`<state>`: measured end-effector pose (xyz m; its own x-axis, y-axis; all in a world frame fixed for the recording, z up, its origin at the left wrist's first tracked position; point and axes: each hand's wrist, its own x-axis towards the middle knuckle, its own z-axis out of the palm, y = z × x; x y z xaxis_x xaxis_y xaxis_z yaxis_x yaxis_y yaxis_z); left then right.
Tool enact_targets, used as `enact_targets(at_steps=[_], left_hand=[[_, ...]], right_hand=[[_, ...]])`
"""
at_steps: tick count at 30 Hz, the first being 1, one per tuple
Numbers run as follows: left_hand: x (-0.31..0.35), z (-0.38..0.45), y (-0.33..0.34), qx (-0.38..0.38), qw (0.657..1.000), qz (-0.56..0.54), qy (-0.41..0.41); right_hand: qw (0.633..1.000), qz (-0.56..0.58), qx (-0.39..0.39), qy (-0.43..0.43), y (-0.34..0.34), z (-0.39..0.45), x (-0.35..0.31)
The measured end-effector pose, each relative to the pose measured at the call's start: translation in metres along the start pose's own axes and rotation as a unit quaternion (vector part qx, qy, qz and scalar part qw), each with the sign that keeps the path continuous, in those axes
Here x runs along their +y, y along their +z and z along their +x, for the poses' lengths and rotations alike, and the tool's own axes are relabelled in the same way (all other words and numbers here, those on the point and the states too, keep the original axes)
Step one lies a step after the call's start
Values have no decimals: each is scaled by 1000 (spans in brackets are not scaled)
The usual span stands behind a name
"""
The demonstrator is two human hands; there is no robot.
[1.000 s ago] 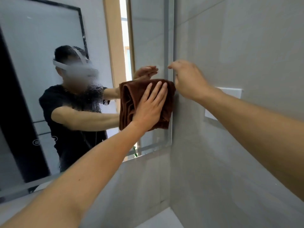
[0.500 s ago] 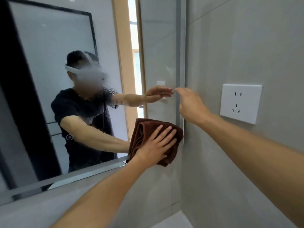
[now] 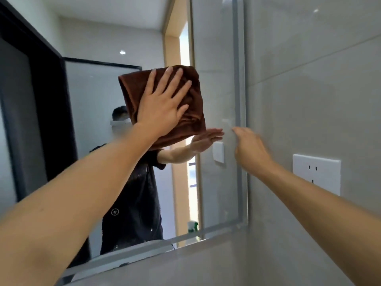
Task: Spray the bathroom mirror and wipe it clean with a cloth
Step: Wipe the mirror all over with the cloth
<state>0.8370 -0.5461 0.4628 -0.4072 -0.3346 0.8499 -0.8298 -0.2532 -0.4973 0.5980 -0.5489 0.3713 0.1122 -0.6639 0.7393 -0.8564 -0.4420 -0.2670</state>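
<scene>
Head view is showing both bare forearms reaching forward and up toward the wall. Nearest the camera, the right hand (image 3: 250,150) is hovering just beside the right edge of the mirror (image 3: 218,83), fingers relaxed and extended, holding nothing; whether its fingertips are touching the frame cannot be told through the blur. A socket (image 3: 316,173) is sitting on the tiled wall near that wrist.

Farther in, the left hand (image 3: 162,106) is lying flat with fingers spread wide, pressing the folded brown cloth (image 3: 191,112) against the glass in the upper middle of the mirror, toward its right edge.

Wiping is judged to be the step in hand. Doing it well is probably meaning keeping the palm flat so the whole fold is bearing evenly, overlapping each pass, and carrying the strokes right out to the frame so no wet band is being left along the border. Droplets are seeming to cling lower on the glass, so that area is likely needing passes too. A spray bottle (image 3: 192,226) is appearing reflected near the bottom edge.
</scene>
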Motion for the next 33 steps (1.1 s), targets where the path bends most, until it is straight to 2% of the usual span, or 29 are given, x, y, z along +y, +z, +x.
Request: enact_targets(at_steps=[4,6,11,15,20,23,26,29,33], left_hand=[[26,-28,6,-2,998,-27,-52],[49,-67,14,-16,997,-57,-42],[122,-197,43,-45,989,-112,88],[152,-272,59,-111,964,-94,224],[128,-269,59,-134,932,-58,331],[94,-236,51,-108,927,-56,355],[43,-172,33,-59,956,-37,286],[-7,-99,11,-30,989,0,142],[-24,-64,-3,-25,999,2,-24]], right_hand=[[1000,-1,-8,-3,7,-3,-5],[1000,-3,-10,-12,14,-6,-6],[999,5,-10,-31,39,-19,-9],[998,18,-25,-58,60,-35,-18],[998,20,-9,-57,60,-38,-24],[998,7,20,-57,48,-31,-23],[998,-5,47,-51,31,-18,-22],[997,-5,69,-37,20,-8,-21],[996,1,83,-34,17,-2,-13]])
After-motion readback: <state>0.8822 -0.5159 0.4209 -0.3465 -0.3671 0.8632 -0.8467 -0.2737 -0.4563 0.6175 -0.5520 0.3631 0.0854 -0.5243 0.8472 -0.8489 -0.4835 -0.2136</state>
